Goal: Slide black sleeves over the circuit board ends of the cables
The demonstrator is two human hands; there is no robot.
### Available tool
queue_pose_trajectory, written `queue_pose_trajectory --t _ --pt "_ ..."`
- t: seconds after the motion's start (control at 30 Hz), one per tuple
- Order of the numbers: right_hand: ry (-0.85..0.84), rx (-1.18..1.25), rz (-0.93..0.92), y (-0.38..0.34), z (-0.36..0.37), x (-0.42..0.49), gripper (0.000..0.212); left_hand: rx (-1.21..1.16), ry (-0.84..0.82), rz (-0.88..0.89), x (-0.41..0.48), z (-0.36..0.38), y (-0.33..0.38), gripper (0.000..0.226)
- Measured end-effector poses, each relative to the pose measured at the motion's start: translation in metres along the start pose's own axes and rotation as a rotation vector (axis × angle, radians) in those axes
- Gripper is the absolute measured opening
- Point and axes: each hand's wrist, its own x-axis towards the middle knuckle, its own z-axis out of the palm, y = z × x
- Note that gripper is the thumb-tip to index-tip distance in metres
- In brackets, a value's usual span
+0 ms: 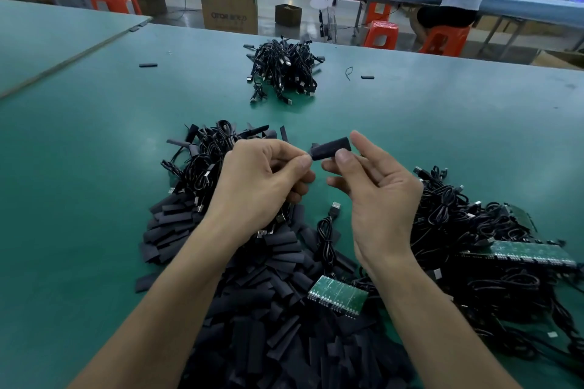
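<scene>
The black sleeve (331, 147) is in the air between your hands, over the middle of the tabletop (442, 123) and nearer your own edge. Your left hand (259, 186) pinches its left end between thumb and forefinger, the other fingers curled under. Your right hand (376, 189) nips its right part between thumb and forefinger, the remaining fingers loosely bent and holding nothing. Whether a board end is already inside the sleeve cannot be told. The sleeve looks soft and flat, so the likeliest trouble is that your pinch presses its mouth closed. A board corner could then catch on the lip, buckling the sleeve or straining the joints. A hard tug on one cable could also drag a whole tangle with it. Under your wrists, at the near edge, lies a heap of loose sleeves (271, 309) with a green board panel (338, 294) on it and a coiled cable (327, 237) just beyond; a hasty grab there may lift several sleeves at once. Toward the right edge sprawls a tangle of cables (474, 230) with a long board strip (534, 254), and a cable bundle (284, 69) sits toward the far edge. Nothing on the tabletop is in a container; all of it lies in open heaps. Beyond the far edge a cardboard box (229, 3) and a smaller box (288, 14) stand on the floor, and you cannot see what is in them
</scene>
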Motion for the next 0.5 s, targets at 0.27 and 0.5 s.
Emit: queue_pose_trajectory --t 0.27,0.5 --pt "0.020 -0.144 -0.062 -0.0018 0.0053 -0.0019 0.027 0.002 0.026 0.021 -0.0002 0.0019 -0.0030 0.014" --pt "-0.025 -0.157 -0.032 -0.0054 0.0076 -0.0029 0.030 0.062 0.012 0.046 -0.0021 0.0052 -0.0022 0.010"
